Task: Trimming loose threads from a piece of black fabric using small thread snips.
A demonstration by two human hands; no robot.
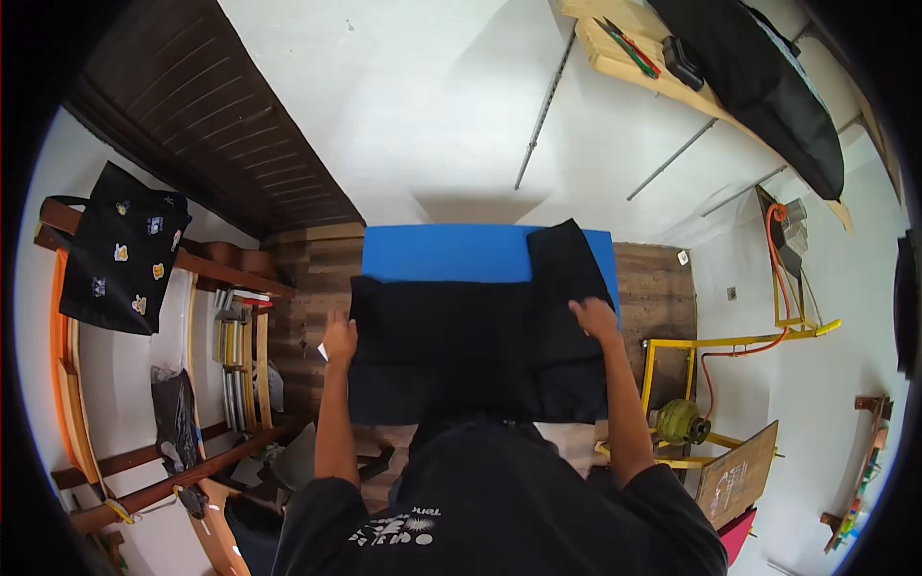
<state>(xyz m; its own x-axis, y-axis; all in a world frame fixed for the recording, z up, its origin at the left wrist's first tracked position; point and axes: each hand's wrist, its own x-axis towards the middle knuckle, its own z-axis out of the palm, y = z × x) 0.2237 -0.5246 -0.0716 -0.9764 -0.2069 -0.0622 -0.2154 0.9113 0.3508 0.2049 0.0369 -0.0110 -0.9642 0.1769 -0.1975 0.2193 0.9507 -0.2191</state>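
Observation:
A black cloth (pixel 442 336) lies spread over a blue tabletop (pixel 442 252) in front of me. Its right part (pixel 569 254) reaches farther back than the rest, and its near edge comes up to my body. Just outside the left edge of the cloth is my left hand (pixel 340 339), fingers slightly bent and apart, with no grip on the fabric that I can see. A small white piece (pixel 323 351) shows beside that hand; whether it touches is unclear. Over the right part of the cloth, my right hand (pixel 594 318) has its fingers stretched inward, loosely open.
A black bag with colourful patches (pixel 125 250) hangs at the left, above a rack of tools (pixel 235 355). To the right stand a yellow metal frame (pixel 740 344) and a green gas cylinder (pixel 680 420). A wooden shelf (pixel 615 58) holds pliers and a black case.

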